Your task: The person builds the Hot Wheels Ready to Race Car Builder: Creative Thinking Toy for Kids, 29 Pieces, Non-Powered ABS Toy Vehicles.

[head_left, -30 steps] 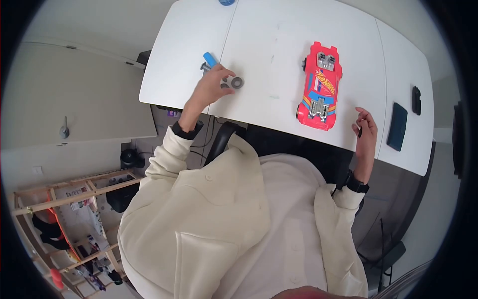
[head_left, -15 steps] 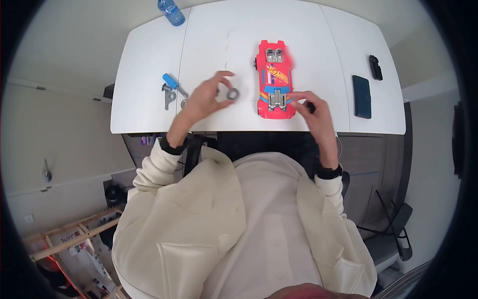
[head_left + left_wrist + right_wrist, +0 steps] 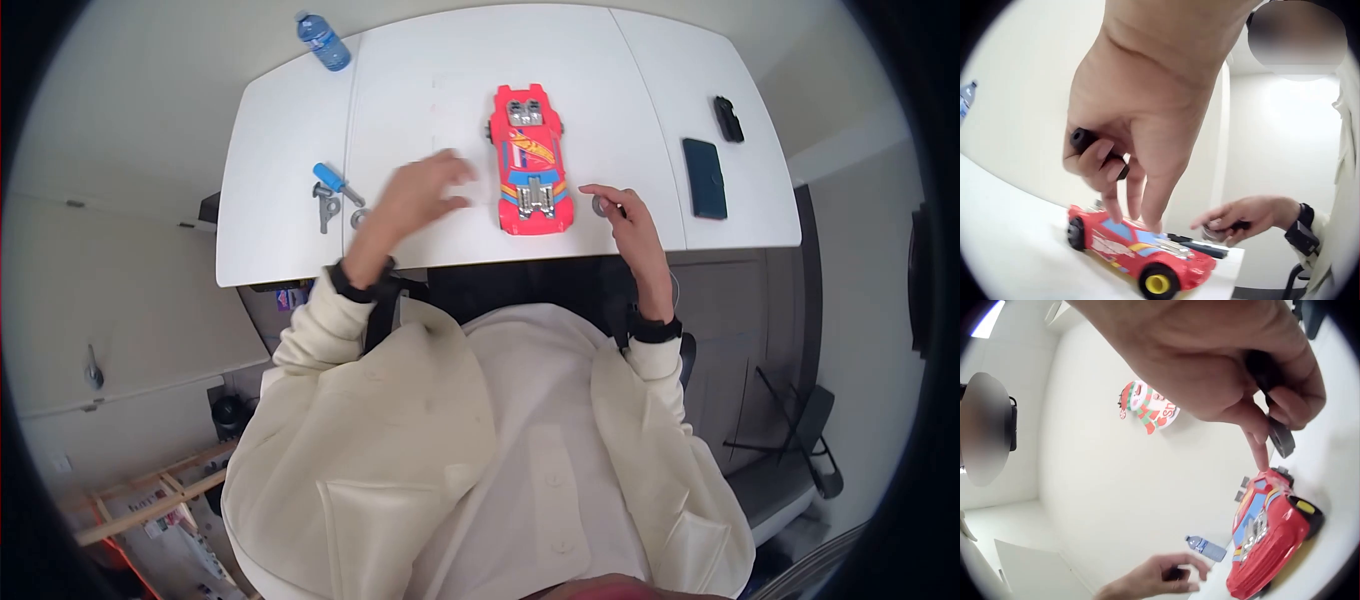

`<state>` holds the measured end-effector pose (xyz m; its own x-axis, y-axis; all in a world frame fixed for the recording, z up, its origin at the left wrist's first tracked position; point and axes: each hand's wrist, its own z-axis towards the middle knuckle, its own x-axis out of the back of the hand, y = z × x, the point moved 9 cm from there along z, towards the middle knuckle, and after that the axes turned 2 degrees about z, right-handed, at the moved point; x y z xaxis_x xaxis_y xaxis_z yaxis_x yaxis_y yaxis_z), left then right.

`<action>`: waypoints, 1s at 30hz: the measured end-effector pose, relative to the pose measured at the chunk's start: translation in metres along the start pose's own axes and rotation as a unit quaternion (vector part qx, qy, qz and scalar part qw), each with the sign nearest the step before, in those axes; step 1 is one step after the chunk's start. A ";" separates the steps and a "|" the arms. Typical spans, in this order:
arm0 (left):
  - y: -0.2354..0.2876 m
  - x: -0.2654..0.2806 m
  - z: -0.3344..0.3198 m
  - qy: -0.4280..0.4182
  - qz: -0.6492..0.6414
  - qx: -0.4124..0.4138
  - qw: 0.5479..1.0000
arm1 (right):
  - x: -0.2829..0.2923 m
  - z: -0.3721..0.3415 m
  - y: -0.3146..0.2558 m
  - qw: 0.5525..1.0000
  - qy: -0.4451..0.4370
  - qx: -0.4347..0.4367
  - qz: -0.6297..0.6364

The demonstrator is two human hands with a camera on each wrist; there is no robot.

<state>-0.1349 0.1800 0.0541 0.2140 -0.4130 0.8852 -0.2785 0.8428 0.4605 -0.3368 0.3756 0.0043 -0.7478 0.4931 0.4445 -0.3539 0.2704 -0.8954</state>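
Note:
A red toy car (image 3: 528,160) with Hot Wheels lettering lies on the white table (image 3: 430,60), between my hands. My left hand (image 3: 412,195), blurred in the head view, hovers left of it. In the left wrist view its curled fingers grip a short black cylinder (image 3: 1080,137) with a hole in the end, while thumb and forefinger reach out free. Close by the car's right side is my right hand (image 3: 635,230). It pinches a grey ring (image 3: 1282,437), with another black piece (image 3: 1264,369) tucked in its fingers. The forefinger extends toward the car.
On the table's left lie a blue-handled screwdriver (image 3: 330,177), grey hardware (image 3: 328,208) and another grey ring (image 3: 359,217) beside my left hand. A water bottle (image 3: 324,42) stands at the back left. A dark phone-like case (image 3: 706,178) and a small black object (image 3: 729,120) lie on the right.
The head view has shifted. My left hand has left the loose hardware and the grey ring at its fingers is gone. My right hand came toward the car, and a grey ring now shows in it.

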 end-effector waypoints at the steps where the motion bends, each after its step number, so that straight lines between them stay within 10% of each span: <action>1: -0.032 -0.001 -0.011 -0.032 0.012 0.018 0.999 | 0.005 -0.003 0.006 1.000 0.007 -0.009 0.001; 4: -0.103 0.010 -0.054 -0.091 0.027 0.146 0.985 | 0.001 0.001 0.040 0.987 -0.015 -0.128 0.092; 16: -0.149 0.024 -0.128 0.044 0.119 0.327 0.936 | 0.010 0.022 0.077 0.992 0.031 0.030 -0.118; 30: -0.075 0.000 -0.069 -0.012 -0.092 0.206 0.974 | 0.015 0.006 0.034 0.985 0.064 0.046 -0.150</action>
<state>-0.0492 0.1412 0.0149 0.2754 -0.5559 0.7843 -0.5912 0.5454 0.5941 -0.3634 0.3869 -0.0196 -0.5262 0.5044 0.6847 -0.6029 0.3466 -0.7186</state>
